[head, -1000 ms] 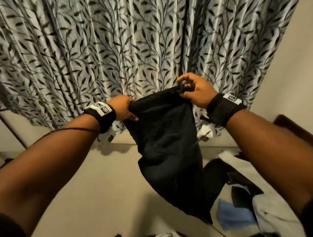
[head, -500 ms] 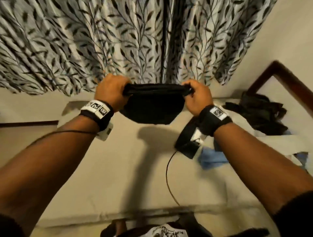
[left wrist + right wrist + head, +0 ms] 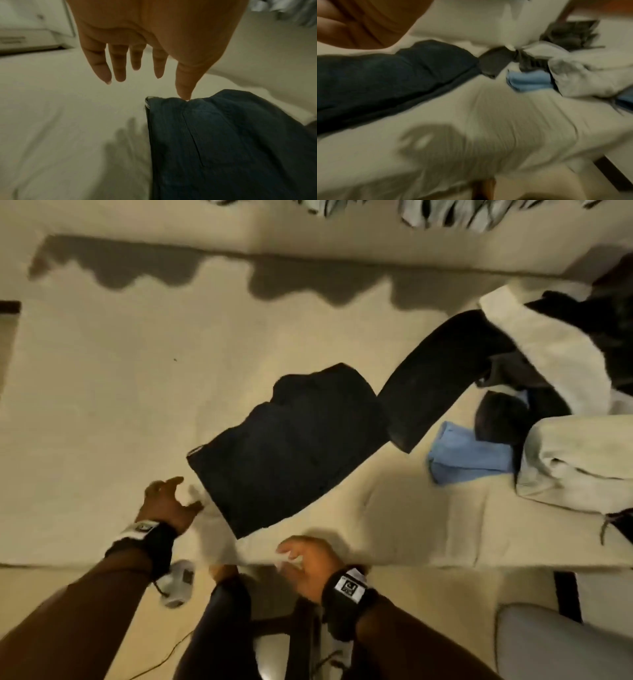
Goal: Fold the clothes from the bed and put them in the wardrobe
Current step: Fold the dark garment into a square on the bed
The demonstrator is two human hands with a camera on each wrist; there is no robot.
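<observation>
Now the dark garment point(image 3: 291, 446) lies flat near the front edge of the bed point(image 3: 102, 405), both grips loose and empty, left hand point(image 3: 168, 505) and right hand point(image 3: 308, 566), so I judge the next move is folding it.

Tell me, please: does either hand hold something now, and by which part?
Nothing is held. The dark garment lies on the bed; left hand and right hand are off it.

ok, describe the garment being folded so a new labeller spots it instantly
On the cream bed, nearest the person's edge, lies a dark navy garment spread flat beside the left hand. Unlike the heaped black, white and blue clothes at right, it lies alone.
</observation>
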